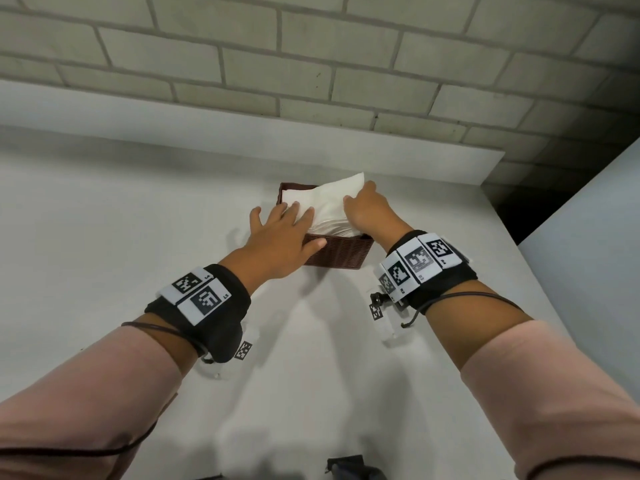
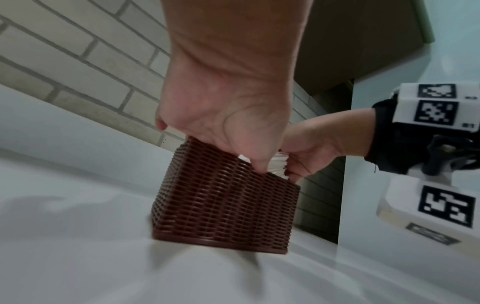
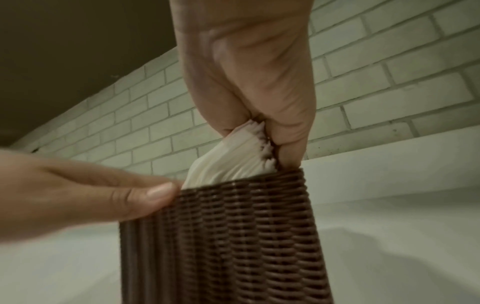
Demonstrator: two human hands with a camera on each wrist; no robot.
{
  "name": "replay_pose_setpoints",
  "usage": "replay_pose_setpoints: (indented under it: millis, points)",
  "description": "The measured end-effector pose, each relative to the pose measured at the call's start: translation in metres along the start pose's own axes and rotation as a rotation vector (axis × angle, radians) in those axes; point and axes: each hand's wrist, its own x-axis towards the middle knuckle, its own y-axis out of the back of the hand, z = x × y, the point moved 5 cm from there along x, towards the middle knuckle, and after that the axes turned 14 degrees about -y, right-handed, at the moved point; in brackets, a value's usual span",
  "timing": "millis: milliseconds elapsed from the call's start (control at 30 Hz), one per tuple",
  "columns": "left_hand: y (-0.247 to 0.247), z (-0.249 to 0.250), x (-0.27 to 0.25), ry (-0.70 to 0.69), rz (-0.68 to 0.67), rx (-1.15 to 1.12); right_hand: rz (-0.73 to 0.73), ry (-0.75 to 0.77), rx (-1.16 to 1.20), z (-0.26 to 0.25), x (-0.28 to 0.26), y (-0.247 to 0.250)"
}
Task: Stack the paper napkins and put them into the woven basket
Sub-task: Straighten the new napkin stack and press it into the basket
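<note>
Pink sleeves (image 1: pixel 554 393), black wrist bands (image 1: pixel 207 306) bearing white tags (black square-patterned codes), thin dark cables (image 1: pixel 485 295).

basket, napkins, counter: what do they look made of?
Basket: dark brown weave, very regular with a slight sheen and a moulded-looking base rim, so probably plastic imitation wicker, though real rattan can't be ruled out.
Napkins: thin white matte paper; layered edges fan out where the right hand grips them.
Counter: smooth pale grey, faintly glossy; perhaps laminate or solid surface, can't tell.
</note>
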Motion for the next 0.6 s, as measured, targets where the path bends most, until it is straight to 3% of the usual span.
replay_pose_setpoints:
  millis: [167,333,433,500,600]
  points:
    - [0.002,0.002,0.000,0.003,-0.030,0.071,0.127,0.148,-0.220,0.002,-0.003,-0.006]
    - [-0.001,0.012,0.000,-0.038,-0.064,0.058,0.168,0.197,-0.413,0.010,0.002,-0.007]
    - [-0.001,0.011,0.000,-0.044,-0.078,0.092,0.339,0.251,-0.605,0.003,-0.003,-0.005]
    - [0.000,0.010,0.000,-0.054,-0.069,0.105,0.461,0.381,-0.636,-0.004,-0.008,-0.002]
    - [0.001,0.009,-0.003,-0.058,-0.049,0.092,0.375,0.551,-0.603,-0.005,-0.002,-0.009]
